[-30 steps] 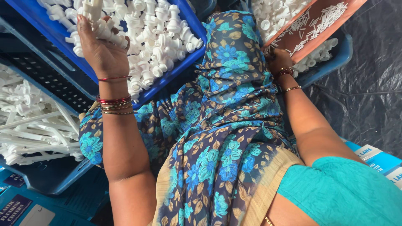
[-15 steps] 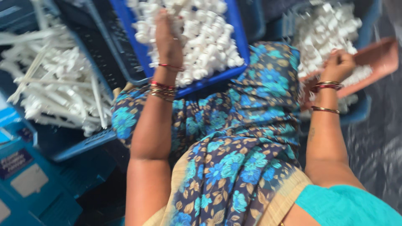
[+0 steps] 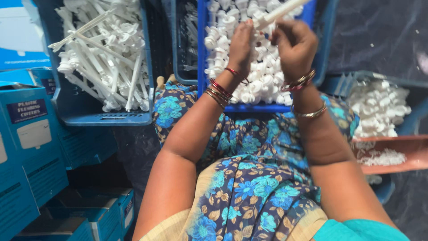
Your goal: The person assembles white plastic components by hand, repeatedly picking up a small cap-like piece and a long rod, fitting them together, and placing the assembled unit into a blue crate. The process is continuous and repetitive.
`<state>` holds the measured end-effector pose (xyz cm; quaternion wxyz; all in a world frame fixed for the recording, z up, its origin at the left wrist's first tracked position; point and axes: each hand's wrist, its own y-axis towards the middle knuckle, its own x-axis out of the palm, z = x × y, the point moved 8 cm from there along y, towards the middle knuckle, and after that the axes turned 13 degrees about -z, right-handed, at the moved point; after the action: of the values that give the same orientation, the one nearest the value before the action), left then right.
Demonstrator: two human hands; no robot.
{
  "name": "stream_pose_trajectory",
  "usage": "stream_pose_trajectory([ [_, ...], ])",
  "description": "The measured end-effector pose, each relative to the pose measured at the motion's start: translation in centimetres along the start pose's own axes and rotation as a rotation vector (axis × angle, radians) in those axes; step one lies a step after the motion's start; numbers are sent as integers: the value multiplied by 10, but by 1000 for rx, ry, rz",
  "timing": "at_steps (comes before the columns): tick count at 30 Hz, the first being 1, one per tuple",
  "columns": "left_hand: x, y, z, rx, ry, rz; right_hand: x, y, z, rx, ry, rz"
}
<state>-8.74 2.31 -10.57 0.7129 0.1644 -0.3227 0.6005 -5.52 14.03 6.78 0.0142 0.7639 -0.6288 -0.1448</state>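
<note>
Both my hands are raised over the blue crate of small white plastic fittings in front of me. My left hand and my right hand are closed together on one long white plastic tube that sticks up and to the right between them. Bangles sit on both wrists. My lap is covered in blue flowered cloth.
A blue crate of long white tubes stands at the left. At the right, a blue bin holds white caps beside an orange tray with small white pieces. Blue cardboard boxes are stacked at the lower left.
My right hand has left the orange tray at the right and come to the middle crate. Both hands now hold a white tube together. The view has swung to the left.
</note>
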Motion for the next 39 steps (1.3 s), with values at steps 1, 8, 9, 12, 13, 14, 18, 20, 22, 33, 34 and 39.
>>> stream_pose_trajectory([
  [1,-1,2,2,10,24,7,9,-3,1,-5,-72,-7],
  [8,13,-4,11,126,112,-76,10,3,10,-77,-354,-52],
  [9,14,-6,11,109,92,-71,10,4,10,-75,-357,-59],
  [12,15,-7,12,88,74,-70,11,5,8,-75,-371,-73],
  [13,15,-7,13,86,75,-73,11,5,8,-70,-375,-75],
  [14,16,-7,14,99,73,-75,11,5,7,-65,-379,-76],
  [18,18,-9,17,136,97,-82,11,3,9,-55,-442,-87],
  [20,21,-14,20,146,134,-80,11,1,10,-62,-486,-74],
  [22,27,-18,29,172,187,-84,11,-2,9,-83,-447,-79],
  [33,66,-50,101,441,918,8,22,-24,69,637,892,8],
  [34,68,-52,103,461,951,2,24,-25,69,648,976,7],
  [39,72,-53,103,486,905,-3,23,-24,61,581,937,5],
])
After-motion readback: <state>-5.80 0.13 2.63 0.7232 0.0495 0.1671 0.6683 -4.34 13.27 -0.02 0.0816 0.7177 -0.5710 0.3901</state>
